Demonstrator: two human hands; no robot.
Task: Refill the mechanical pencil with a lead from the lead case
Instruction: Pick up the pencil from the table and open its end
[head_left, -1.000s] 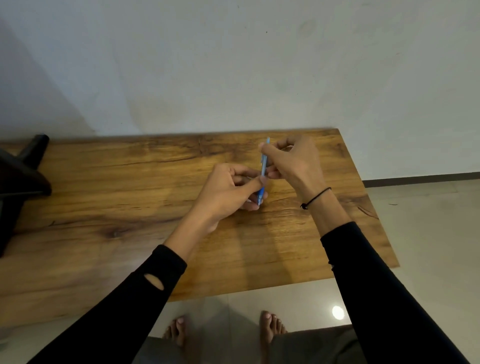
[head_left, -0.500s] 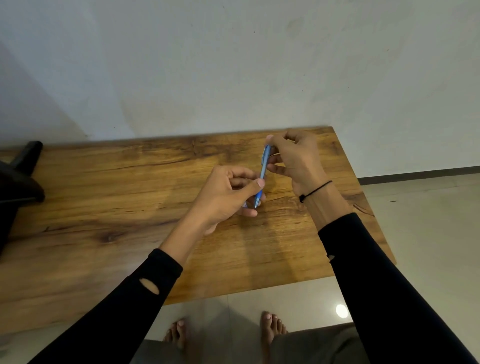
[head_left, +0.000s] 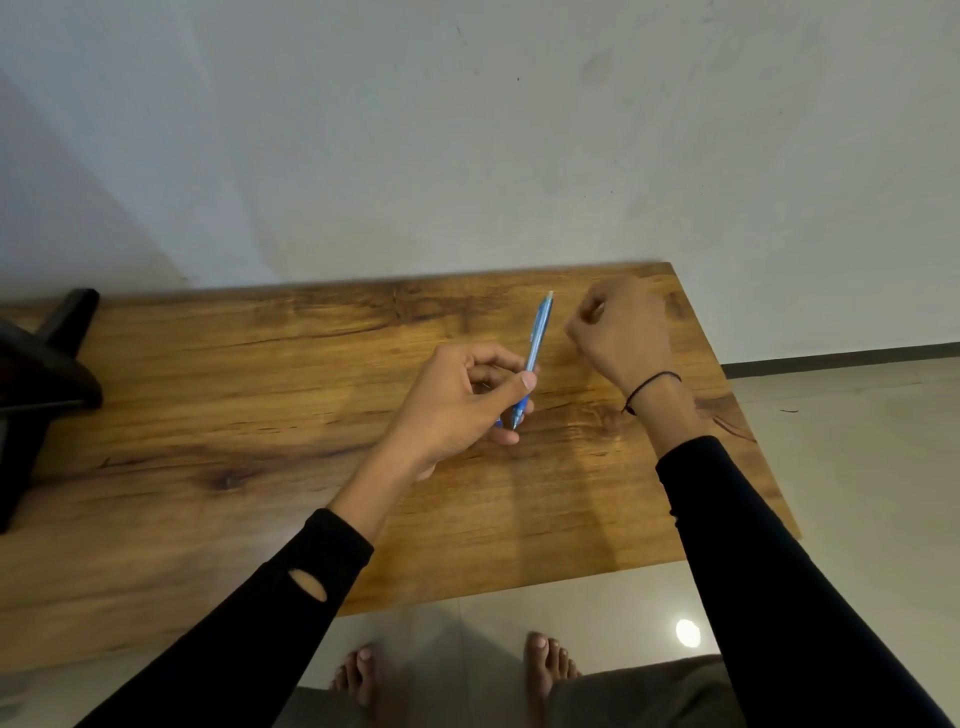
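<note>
My left hand (head_left: 457, 405) grips a blue mechanical pencil (head_left: 537, 338) by its lower part, between thumb and fingers. The pencil is tilted, tip down towards me and pale top end pointing away. A small blue bit (head_left: 498, 423) shows under the curled fingers of that hand; I cannot tell what it is. My right hand (head_left: 623, 332) hovers just right of the pencil's top, apart from it, fingers curled into a loose fist. Anything inside that fist is hidden. No lead case is clearly visible.
Both hands are above the right part of a wooden table (head_left: 260, 415) that stands against a pale wall. A dark object (head_left: 36, 384) sits at the table's left end. The table's right edge is close to my right hand. My bare feet (head_left: 363, 670) stand on the tiled floor below.
My right hand has left the pencil's top end and moved right, closing into a fist. My left hand still holds the pencil, now tilted more with its whole upper half exposed.
</note>
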